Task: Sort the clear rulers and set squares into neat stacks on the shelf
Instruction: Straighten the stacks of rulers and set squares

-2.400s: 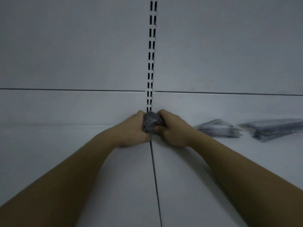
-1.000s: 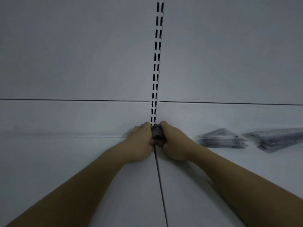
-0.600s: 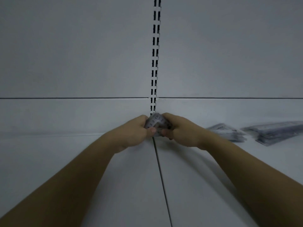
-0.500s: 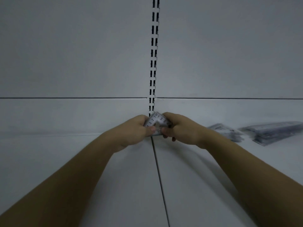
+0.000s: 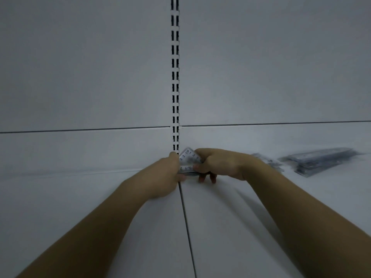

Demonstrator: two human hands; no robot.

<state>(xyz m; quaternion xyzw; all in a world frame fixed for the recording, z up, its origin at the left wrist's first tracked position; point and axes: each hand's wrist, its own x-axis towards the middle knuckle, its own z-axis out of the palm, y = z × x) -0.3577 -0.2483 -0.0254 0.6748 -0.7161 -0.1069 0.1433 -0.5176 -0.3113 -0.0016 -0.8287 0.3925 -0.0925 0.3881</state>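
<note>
A small stack of clear set squares (image 5: 187,160) with printed numbers is held between both hands at the back of the white shelf (image 5: 230,227), just right of the shelf seam. My left hand (image 5: 167,177) grips its left side. My right hand (image 5: 217,164) grips its right side, with the fingertips curled under it. Most of the stack is hidden by my fingers. Behind my right wrist lies another stack of set squares (image 5: 270,162). Farther right lies a stack of clear rulers (image 5: 319,160).
A slotted upright (image 5: 175,77) runs up the white back panel, right behind my hands. A seam (image 5: 187,227) divides the shelf surface into left and right boards.
The stack between my hands has tilted up, so its printed top face shows more. My hands have drifted slightly right, and my right fingers now curl under the stack.
</note>
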